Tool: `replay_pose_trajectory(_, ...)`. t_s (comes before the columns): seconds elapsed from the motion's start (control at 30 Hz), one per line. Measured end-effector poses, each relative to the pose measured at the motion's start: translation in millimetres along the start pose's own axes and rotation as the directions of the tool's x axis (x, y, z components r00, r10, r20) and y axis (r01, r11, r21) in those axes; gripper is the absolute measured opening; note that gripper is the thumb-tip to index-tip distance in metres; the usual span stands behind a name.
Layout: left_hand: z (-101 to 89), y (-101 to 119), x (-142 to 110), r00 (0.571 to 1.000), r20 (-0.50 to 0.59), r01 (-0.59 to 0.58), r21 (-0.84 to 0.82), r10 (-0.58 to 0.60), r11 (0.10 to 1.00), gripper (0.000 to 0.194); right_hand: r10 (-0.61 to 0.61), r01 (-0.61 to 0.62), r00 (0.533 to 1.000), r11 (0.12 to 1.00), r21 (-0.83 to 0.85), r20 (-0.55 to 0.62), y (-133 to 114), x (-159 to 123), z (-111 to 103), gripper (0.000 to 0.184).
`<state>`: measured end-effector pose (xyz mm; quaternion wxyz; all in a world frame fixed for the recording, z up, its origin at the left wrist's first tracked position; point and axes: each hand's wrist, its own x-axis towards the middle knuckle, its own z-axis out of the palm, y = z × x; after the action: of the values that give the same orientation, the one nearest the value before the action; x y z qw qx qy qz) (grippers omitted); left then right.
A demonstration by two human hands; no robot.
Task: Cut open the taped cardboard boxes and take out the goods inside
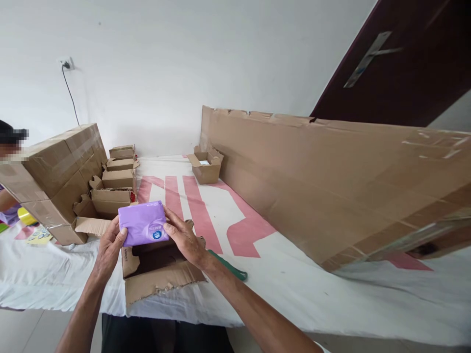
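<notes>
Between both hands I hold a purple soft pack (pixel 140 220) with a round blue logo, its kind not certain, perhaps tissues. My left hand (pixel 111 243) grips its left end, the thumb on the front face. My right hand (pixel 185 236) closes on the right end, its thumb near the logo. Directly beneath the pack stands an open cardboard box (pixel 162 284) with its flaps spread and a dark inside; what it contains I cannot make out. A green strap-like thing (pixel 230 267) lies right of this box, partly behind my right forearm.
Several open cardboard boxes (pixel 118 179) line up at the left beside stacked sealed cartons (pixel 61 162). A small open box (pixel 206 172) sits further back. A tall cardboard panel (pixel 294 171) borders the cloth-covered table (pixel 294 304) on the right. Another person (pixel 8 203) is at the far left.
</notes>
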<state>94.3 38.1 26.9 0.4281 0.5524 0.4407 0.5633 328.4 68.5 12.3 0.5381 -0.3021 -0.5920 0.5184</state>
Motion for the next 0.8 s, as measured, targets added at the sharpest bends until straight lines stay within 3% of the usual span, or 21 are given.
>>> replay_pose_trajectory(0.2, -6.8, -7.1, 4.4, 1.000, -0.008, -0.017, 0.006, 0.017, 1.000, 0.073, -0.008, 0.008, 1.000, 0.999, 0.033, 0.006, 2.1, 3.0, 3.6, 0.058)
replay_pose_trajectory(0.43, 0.6, 16.8, 0.1, 0.998, 0.054, 0.037, -0.021, -0.036, 0.999, 0.081, 0.024, -0.027, 0.999, 0.997, 0.075, 0.042, -3.7, 9.5, 3.2, 0.068)
replay_pose_trajectory(0.63, -12.3, 19.7, 6.9, 0.995, -0.093, 0.048, 0.062, -0.043, 0.997, 0.101, 0.041, -0.043, 0.989, 0.999, 0.012, 0.141, -19.9, 23.4, -4.1, 0.058)
replay_pose_trajectory(0.73, -16.8, 24.8, 10.8, 0.993, 0.063, 0.097, 0.072, -0.101, 0.993, 0.087, 0.027, -0.023, 0.984, 0.999, -0.024, 0.176, -23.6, 33.2, -4.2, 0.052)
replay_pose_trajectory(0.8, -13.5, 26.5, 10.9, 0.979, 0.148, 0.141, 0.023, -0.143, 0.990, 0.075, 0.015, -0.018, 0.991, 1.000, 0.017, 0.136, -22.9, 37.2, -2.3, 0.057)
